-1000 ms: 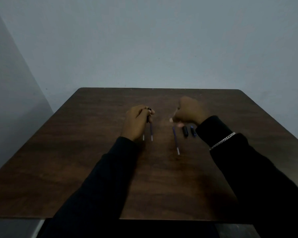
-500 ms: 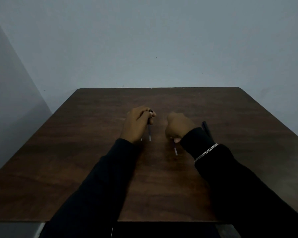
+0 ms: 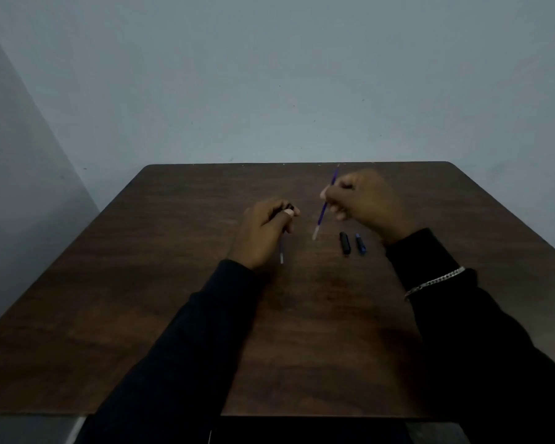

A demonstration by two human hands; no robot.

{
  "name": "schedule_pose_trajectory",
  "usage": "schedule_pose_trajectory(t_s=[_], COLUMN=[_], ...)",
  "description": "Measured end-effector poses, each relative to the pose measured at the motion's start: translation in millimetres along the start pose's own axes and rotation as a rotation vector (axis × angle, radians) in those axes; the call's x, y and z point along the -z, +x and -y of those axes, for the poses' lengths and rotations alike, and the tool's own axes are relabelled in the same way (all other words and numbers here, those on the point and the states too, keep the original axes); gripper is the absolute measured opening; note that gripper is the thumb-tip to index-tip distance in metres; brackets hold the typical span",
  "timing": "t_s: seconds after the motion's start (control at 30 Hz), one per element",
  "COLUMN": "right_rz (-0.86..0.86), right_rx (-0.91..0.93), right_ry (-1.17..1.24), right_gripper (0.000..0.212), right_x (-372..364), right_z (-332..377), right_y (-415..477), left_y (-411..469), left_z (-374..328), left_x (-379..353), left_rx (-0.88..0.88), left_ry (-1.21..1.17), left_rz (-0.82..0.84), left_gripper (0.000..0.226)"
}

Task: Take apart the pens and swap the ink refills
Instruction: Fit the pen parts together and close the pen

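Fingers [image 3: 329, 192] of the right hand [image 3: 366, 200] are pinching a blue ink refill [image 3: 323, 213], held tilted above the bench [image 3: 173, 315] with its pale tip pointing down. Left hand [image 3: 263, 232] is curled shut around a pen barrel [image 3: 281, 251], dark end poking out the top. Black cap [image 3: 344, 242] and blue cap [image 3: 360, 243] lie side by side just by the right wrist. Too dim to read any branding. Silver bracelet [image 3: 436, 281] sits over the dark right sleeve [image 3: 481, 347].
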State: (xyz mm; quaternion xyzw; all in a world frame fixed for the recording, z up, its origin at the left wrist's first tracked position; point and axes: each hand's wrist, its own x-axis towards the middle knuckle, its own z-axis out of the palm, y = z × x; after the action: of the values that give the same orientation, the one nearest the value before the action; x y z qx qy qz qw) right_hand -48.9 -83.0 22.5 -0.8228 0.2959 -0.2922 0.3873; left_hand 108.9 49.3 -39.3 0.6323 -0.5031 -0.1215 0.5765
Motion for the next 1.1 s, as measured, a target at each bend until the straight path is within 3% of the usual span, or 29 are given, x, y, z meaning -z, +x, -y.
schedule_pose_trajectory(t_s=[0.1, 0.2, 0.57, 0.93, 1.1], right_rz=[-0.051, -0.075, -0.096, 0.048, 0.069], right_rx=[0.070, 0.168, 0.235, 0.226, 0.232], right_ry=[0.415, 0.581, 0.508, 0.318, 0.397], right_gripper=[0.015, 0.008, 0.012, 0.014, 0.020], right_x=[8.5, 7.1, 2.4, -14.7, -14.4], right_z=[-9.9, -10.6, -1.4, -7.7, -9.1], right_y=[-1.5, -3.6, -10.5, -13.8, -11.9], left_y=[-1.6, -3.8, -4.8, -7.8, -8.9], left_z=[-0.2, -1.9, -4.5, -9.2, -11.6], left_x=[-2.2, -4.2, -5.6, -5.9, -5.9], left_rx=[0.005, -0.011, -0.050, -0.115, -0.112], left_ry=[0.028, 0.044, 0.107, 0.100, 0.096], left_rz=[0.019, 0.034, 0.094, 0.100, 0.106], left_gripper=[0.022, 0.022, 0.026, 0.018, 0.018])
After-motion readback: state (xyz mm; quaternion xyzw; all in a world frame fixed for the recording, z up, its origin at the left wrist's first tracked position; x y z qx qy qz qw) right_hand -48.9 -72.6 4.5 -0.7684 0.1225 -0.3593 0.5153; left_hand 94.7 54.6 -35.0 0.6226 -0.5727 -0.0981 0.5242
